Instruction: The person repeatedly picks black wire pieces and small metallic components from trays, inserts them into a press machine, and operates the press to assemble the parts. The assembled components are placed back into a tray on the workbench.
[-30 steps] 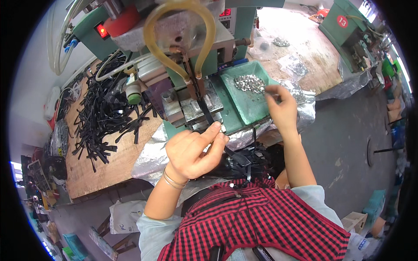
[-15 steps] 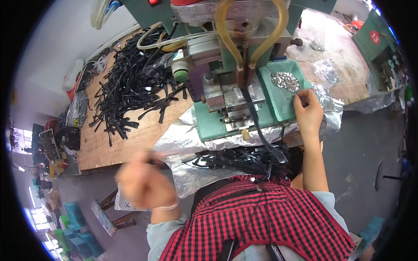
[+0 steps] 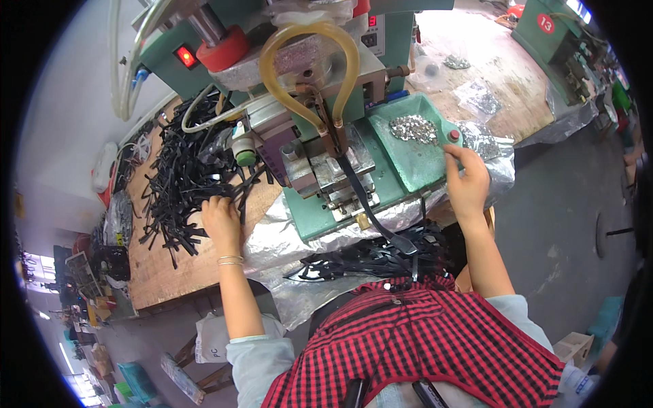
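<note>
My left hand (image 3: 222,221) is at the near right edge of a pile of black strips shaped like eyeglass temples (image 3: 194,163). Its fingers are slightly apart and reach down at the strips; no strip shows clearly in its grasp. By the right rim of a green tray (image 3: 415,170), my right hand (image 3: 469,180) has thumb and forefinger tips close together. Whatever may be between them is too small to make out. Small silvery metal pieces (image 3: 415,129) lie in the tray. One black temple (image 3: 364,197) sticks out of the machine's metal fixture (image 3: 333,173) toward me.
A green bench machine (image 3: 374,64) with yellowish hoses (image 3: 269,61) stands ahead. A red button (image 3: 454,135) is beside my right fingertips. More black temples (image 3: 381,258) lie below the foil-covered edge (image 3: 269,238). Another green machine (image 3: 544,41) is at far right.
My left hand has moved forward from near the table's front edge to the black pile. My right hand stays by the tray's right rim. The whole view has shifted.
</note>
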Tool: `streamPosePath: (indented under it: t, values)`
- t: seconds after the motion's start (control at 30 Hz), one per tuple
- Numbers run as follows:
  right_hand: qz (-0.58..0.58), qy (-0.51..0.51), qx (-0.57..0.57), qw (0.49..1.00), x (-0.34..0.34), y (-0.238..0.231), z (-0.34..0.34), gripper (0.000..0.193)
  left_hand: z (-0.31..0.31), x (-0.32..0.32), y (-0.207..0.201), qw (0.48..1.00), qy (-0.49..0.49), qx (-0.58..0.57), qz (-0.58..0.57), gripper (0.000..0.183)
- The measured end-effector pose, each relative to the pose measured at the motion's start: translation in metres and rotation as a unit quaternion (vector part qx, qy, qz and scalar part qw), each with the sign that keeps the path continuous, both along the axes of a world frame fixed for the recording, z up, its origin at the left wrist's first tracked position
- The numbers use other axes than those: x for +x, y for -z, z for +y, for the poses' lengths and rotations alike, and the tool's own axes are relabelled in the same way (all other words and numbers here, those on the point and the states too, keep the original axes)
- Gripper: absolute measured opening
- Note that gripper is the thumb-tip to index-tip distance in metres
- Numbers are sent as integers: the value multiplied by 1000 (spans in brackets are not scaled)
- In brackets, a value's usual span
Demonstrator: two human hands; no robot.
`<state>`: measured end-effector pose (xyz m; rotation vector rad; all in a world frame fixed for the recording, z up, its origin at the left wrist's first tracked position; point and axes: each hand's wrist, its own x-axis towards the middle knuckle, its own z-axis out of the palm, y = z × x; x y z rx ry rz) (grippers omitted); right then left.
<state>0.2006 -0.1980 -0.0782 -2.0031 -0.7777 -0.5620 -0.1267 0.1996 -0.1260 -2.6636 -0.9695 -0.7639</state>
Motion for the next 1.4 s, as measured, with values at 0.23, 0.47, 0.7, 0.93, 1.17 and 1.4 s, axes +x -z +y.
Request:
streamPosePath:
  t: [0.23,0.47,0.7,0.93,1.17,1.4]
  values:
    - [81,21,35,996,-16,-9,-31,14,-34,-4,-49,890,36,-288,-352,33]
    - [2,-243,122,962,-37,-75,70,14,-73,42,-70,815,134,-419,-378,20]
    - [231,-290,240,897,-65,-56,108,31,-95,46,-36,744,21,-499,-443,30]
    - [337,-327,281,837,-73,-78,108,46,-152,69,-124,755,183,-324,-540,10]
    - [340,-374,247,827,-95,-113,81,59,-197,86,-147,874,394,-12,-285,20]
    - [243,-155,182,940,8,-54,62,49,-198,134,-125,854,462,81,-225,19]
